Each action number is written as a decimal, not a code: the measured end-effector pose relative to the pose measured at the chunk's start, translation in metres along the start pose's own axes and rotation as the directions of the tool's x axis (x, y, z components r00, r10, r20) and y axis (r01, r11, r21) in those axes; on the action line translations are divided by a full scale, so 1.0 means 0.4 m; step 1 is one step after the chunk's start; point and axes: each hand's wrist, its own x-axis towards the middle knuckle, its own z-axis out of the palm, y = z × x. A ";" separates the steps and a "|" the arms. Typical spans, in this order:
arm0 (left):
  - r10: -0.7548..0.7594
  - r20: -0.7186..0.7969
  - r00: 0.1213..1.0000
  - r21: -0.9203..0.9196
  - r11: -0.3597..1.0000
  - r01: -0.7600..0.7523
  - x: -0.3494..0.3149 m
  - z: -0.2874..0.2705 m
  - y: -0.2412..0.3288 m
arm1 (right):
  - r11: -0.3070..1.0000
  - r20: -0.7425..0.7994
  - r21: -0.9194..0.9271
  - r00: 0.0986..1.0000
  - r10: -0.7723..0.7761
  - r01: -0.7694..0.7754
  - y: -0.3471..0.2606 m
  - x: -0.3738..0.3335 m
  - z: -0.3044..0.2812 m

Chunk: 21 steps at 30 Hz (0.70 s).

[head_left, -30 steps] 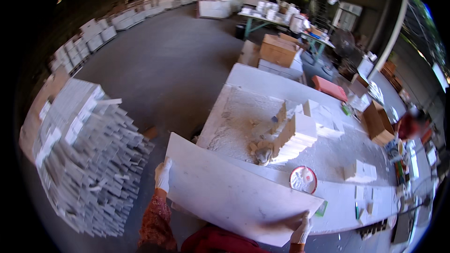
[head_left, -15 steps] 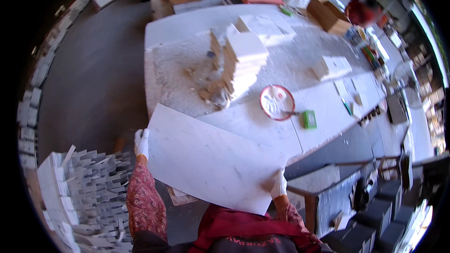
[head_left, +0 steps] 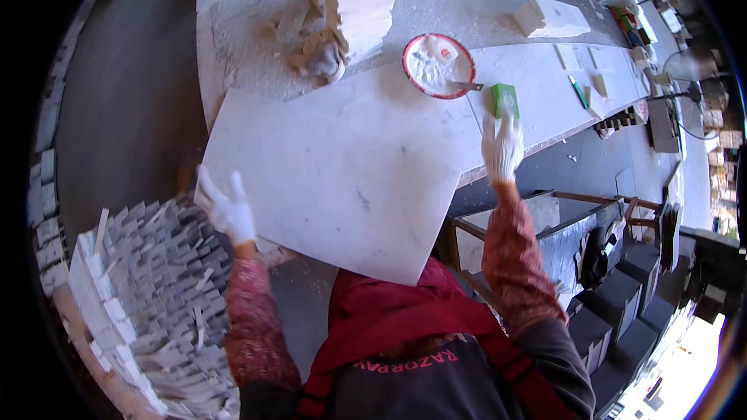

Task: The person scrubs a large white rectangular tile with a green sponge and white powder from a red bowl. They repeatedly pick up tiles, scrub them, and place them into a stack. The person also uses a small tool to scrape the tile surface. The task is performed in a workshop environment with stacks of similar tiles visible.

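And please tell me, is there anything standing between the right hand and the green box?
Nothing visible stands between the right hand and the green box: in this view the hand meets its near edge, though actual contact is unclear. The red-rimmed bowl and the utensil handle lie to the left, outside that path.

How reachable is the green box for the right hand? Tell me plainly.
Likely yes: the right hand looks empty, sits right at the near edge of the green box, and nothing visible stands between them.
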 end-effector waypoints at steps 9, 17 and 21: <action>-0.555 0.636 0.537 -0.290 0.472 0.832 -0.817 -0.026 0.265 | 0.890 0.612 -0.179 0.756 -0.233 0.419 0.015 0.251 0.186; -0.450 0.751 0.483 -0.598 -0.154 0.787 -0.943 0.024 0.246 | 0.905 0.326 -0.062 0.865 -0.381 0.422 0.025 0.197 0.018; -0.621 0.620 0.479 -0.588 0.036 0.808 -0.914 -0.048 0.198 | 0.812 0.685 0.574 0.607 -0.403 -0.109 0.081 -0.002 -0.030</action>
